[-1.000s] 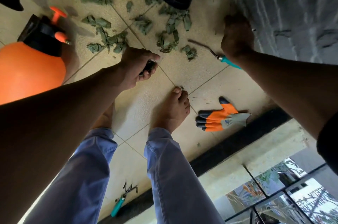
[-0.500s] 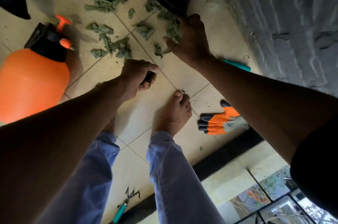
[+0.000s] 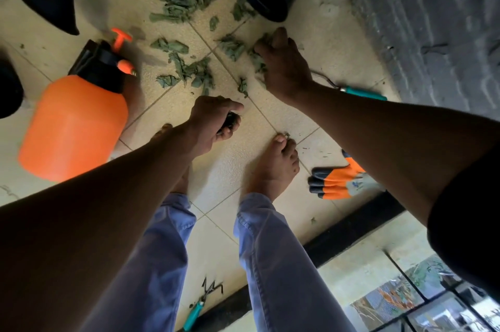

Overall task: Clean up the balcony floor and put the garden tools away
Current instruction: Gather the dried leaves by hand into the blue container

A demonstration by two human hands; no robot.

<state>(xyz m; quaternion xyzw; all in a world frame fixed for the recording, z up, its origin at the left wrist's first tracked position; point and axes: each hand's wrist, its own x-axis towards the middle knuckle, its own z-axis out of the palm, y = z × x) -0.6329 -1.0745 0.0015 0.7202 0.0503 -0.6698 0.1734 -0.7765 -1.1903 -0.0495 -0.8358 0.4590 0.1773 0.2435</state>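
Both arms reach down and forward, elbows nearly straight. Left hand [image 3: 213, 120] is a fist, knuckles up, fingers curled round a small dark object [image 3: 229, 121] that shows only at the fingertips. Right hand [image 3: 282, 63] is further out, palm down, fingers bent onto leaves [image 3: 257, 59] at its fingertips. Bare feet planted under the arms, trouser legs below.

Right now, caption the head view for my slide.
Right hand gathers cut leaves from the tiled floor; left hand grips a dark tool beside the orange sprayer.
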